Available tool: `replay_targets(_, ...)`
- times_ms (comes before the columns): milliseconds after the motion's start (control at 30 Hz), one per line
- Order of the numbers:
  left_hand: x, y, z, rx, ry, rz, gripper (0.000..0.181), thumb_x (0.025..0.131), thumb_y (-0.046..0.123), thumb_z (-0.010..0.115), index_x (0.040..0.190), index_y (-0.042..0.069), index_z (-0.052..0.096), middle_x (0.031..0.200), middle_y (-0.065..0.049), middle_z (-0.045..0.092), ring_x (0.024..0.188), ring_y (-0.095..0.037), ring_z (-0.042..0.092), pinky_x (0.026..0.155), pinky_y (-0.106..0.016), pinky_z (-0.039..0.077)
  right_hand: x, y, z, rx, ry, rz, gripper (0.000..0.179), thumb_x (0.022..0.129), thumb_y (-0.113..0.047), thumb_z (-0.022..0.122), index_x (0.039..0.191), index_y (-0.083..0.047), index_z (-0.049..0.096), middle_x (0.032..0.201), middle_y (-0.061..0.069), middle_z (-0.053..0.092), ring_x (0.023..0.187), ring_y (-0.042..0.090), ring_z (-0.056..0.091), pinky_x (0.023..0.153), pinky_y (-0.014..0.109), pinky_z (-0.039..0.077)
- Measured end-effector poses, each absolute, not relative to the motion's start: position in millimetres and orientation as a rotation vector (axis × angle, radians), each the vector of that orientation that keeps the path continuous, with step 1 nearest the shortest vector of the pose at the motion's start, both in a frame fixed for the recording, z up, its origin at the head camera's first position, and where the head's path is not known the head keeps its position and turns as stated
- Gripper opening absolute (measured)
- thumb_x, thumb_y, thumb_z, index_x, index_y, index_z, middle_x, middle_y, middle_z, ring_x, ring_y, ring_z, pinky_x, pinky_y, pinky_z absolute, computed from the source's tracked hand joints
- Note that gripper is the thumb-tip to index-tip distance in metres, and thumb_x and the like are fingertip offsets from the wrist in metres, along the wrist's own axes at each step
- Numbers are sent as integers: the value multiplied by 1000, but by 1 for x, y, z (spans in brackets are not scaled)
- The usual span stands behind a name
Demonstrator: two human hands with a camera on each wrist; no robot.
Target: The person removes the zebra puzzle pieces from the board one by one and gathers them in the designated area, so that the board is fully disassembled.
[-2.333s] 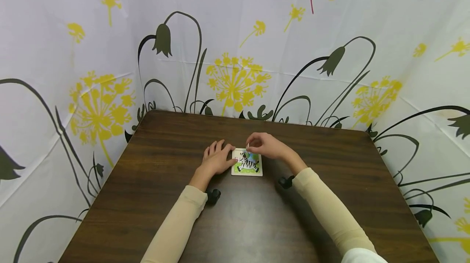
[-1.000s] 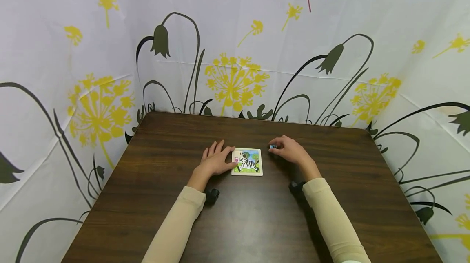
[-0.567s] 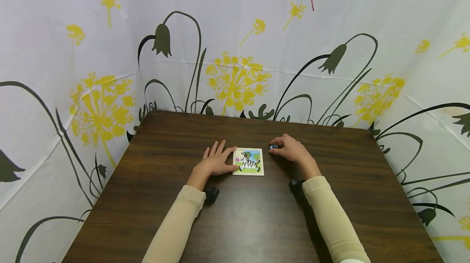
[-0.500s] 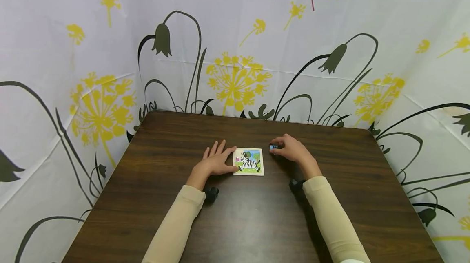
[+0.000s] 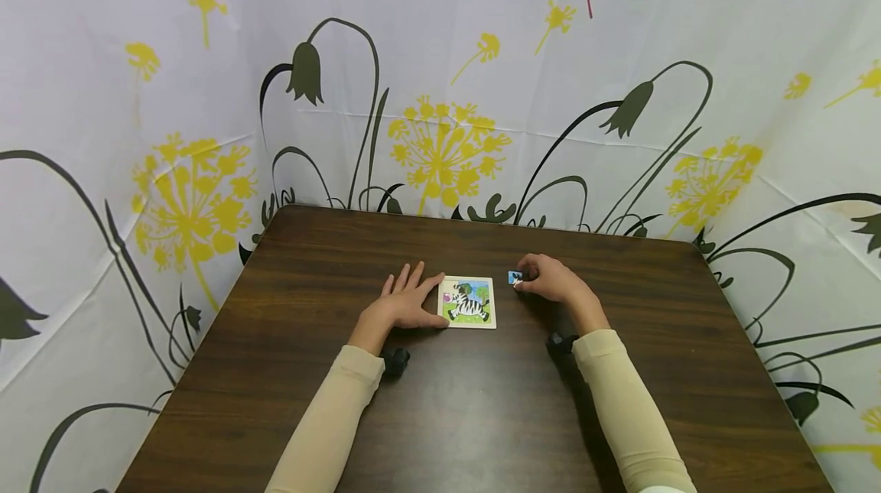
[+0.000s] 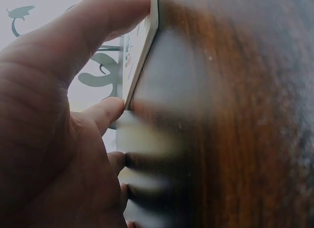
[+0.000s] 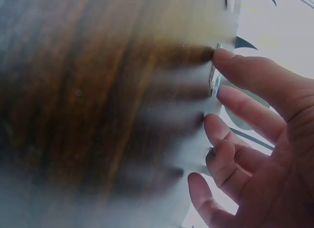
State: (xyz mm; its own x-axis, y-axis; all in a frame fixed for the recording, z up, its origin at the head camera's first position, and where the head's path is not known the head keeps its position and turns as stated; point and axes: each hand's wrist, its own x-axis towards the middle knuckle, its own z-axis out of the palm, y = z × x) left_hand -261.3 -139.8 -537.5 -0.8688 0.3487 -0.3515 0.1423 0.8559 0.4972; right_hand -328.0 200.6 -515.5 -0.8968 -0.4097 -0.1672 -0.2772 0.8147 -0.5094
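Observation:
In the head view a small square zebra jigsaw puzzle lies flat in its pale wooden frame, with a bare pale patch at its upper left. My left hand holds the frame at its left corners, the index finger at the far one and the thumb at the near one; the other fingers spread on the tabletop. To the right, a blue, black and white puzzle piece lies on the wood. My right hand is right beside it, thumb and index fingertips touching or almost touching its edge. Its other fingers are loosely bent.
A dark brown wooden table stretches around both hands. Behind it and at both sides hangs a white curtain printed with flowers. Each wrist carries a small black camera, such as the left camera.
My right hand has carried the piece from the puzzle's top to the table on the right, then drawn slightly off it. The left thumb has slid down to the frame's near corner.

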Motion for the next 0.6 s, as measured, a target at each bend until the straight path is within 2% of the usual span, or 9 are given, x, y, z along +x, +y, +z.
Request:
replay_targets(433, -265, -141, -540, 361, 2587, 627, 106, 92, 63, 74, 175, 35, 13, 182, -8, -15, 168, -36, -20, 133, -62, -12, -327, 199, -515, -518, 2727, -747, 36, 97, -25, 81, 127, -7, 69, 93, 7, 57, 80, 21, 52, 70, 34, 41)
replay_targets(600, -266, -142, -543, 363, 2579, 615, 107, 92, 64, 74, 175, 36, 12, 182, -8, -16, 167, -36, -21, 133, -62, -13, -326, 200, -516, -500, 2723, -740, 40, 99, -28, 79, 132, -9, 68, 99, 11, 64, 83, 23, 57, 74, 37, 48)
